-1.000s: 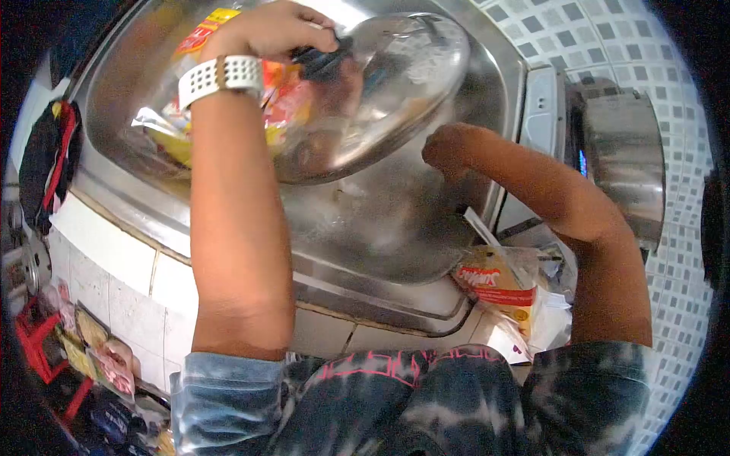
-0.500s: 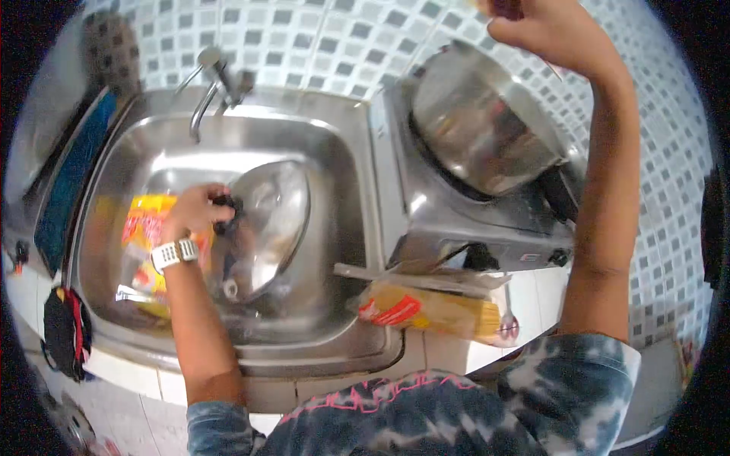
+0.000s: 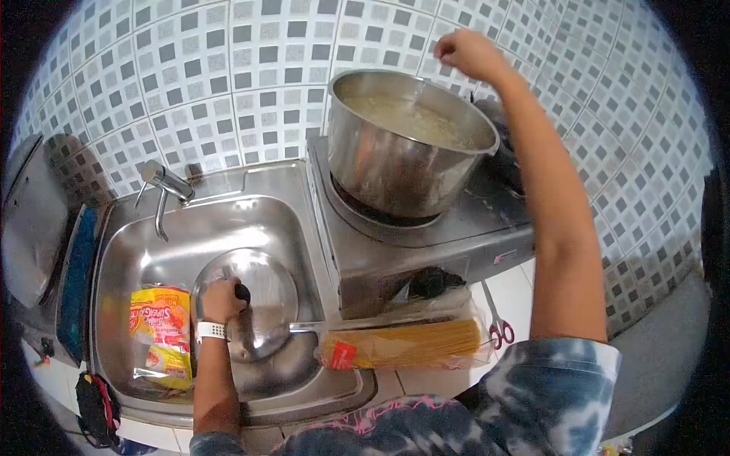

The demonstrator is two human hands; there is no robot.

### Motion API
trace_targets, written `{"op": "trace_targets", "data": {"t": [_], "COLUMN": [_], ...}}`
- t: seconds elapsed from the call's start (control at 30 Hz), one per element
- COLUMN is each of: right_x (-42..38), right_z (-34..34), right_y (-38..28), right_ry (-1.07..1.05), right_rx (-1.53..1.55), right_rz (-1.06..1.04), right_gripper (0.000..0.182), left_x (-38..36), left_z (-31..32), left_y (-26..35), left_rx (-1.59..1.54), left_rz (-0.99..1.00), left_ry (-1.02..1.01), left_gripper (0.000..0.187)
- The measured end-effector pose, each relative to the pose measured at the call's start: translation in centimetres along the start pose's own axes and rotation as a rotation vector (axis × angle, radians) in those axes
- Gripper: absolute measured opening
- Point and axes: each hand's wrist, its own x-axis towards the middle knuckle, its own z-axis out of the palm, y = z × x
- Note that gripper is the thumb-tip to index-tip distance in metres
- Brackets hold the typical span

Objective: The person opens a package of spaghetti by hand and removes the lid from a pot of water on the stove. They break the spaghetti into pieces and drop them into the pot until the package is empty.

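A yellow and red plastic food packet (image 3: 160,334) lies at the left of the stainless steel sink (image 3: 304,228). Just beside it the left hand (image 3: 220,299) is closed around the black knob of a round glass pot lid (image 3: 258,304), which sits low in the basin. A clear bag of dry spaghetti (image 3: 403,346) lies along the counter edge. On the steel cooktop (image 3: 426,235) stands a tall steel pot (image 3: 403,144). Raised above its right rim, the right hand (image 3: 468,53) is curled with fingertips pinched; what they grip is too small to tell
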Motion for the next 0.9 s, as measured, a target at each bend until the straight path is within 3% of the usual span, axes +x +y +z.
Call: {"op": "trace_targets", "data": {"t": [0.1,0.13,0.17,0.2,0.27,0.3,0.33,0.37,0.43,0.47,0.57,0.67,0.77,0.87,0.9], "right_x": [-3.7,-6.5,-8.8,-12.1,-18.1,-20.5,-23.3,-25.7,-28.8,-29.6,-31.2,-32.4,-32.8,-31.4,-31.1], "right_z": [-3.4,-5.5,-5.1,-6.5,-5.7,-5.1,-4.3,-2.7,-0.1,0.9,4.7,6.7,9.0,8.4,8.1], "right_y": [1.2,-2.4,-2.0,-3.3,-5.3,-6.8,-7.6,-7.8,-9.1,-9.3,-9.6,-11.0,-11.5,-11.5,-11.4], "right_ry": [0.107,0.122,0.250,0.148,0.058,0.042,-0.065,-0.096,-0.314,-0.487,-0.672,-0.776,-0.628,-0.834,-0.821], "right_rx": [0.067,0.247,0.326,0.179,0.399,0.248,0.303,0.356,0.451,0.502,0.555,0.402,0.406,0.425,0.453], "right_rz": [-0.181,0.016,-0.131,-0.125,-0.111,-0.227,-0.241,-0.341,-0.310,-0.268,-0.281,-0.221,-0.299,-0.256,-0.261], "right_gripper": [0.020,0.018,0.017,0.019,0.017,0.016,0.014,0.013,0.010,0.020,0.032,0.044,0.048,0.049,0.041], "left_x": [0.1,0.2,0.2,0.2,0.2,0.2,0.1,0.1,-0.4,-1.0,-3.8,-6.8,-8.6,-10.0,-10.4], "left_z": [1.9,2.1,2.1,2.0,1.5,0.8,-0.3,-1.8,-4.7,-6.5,-10.9,-13.2,-13.1,-12.3,-12.2], "left_y": [-1.2,-1.3,-1.4,-1.7,-1.3,-0.7,0.4,2.0,6.3,8.9,16.0,20.1,21.3,21.4,21.4], "left_rx": [-0.019,-0.018,-0.016,0.003,0.004,-0.018,-0.069,-0.123,-0.182,-0.303,-0.575,-0.517,-0.488,-0.433,-0.396], "left_rz": [0.036,0.040,0.045,0.056,0.071,0.068,0.069,0.070,0.144,0.186,0.349,0.640,0.711,0.646,0.608], "left_ry": [0.014,0.017,0.014,-0.005,-0.032,-0.037,-0.024,-0.002,0.126,0.111,0.111,0.072,0.001,-0.022,-0.049], "left_gripper": [0.043,0.044,0.044,0.045,0.045,0.045,0.044,0.043,0.037,0.034,0.029,0.028,0.026,0.025,0.025]}}
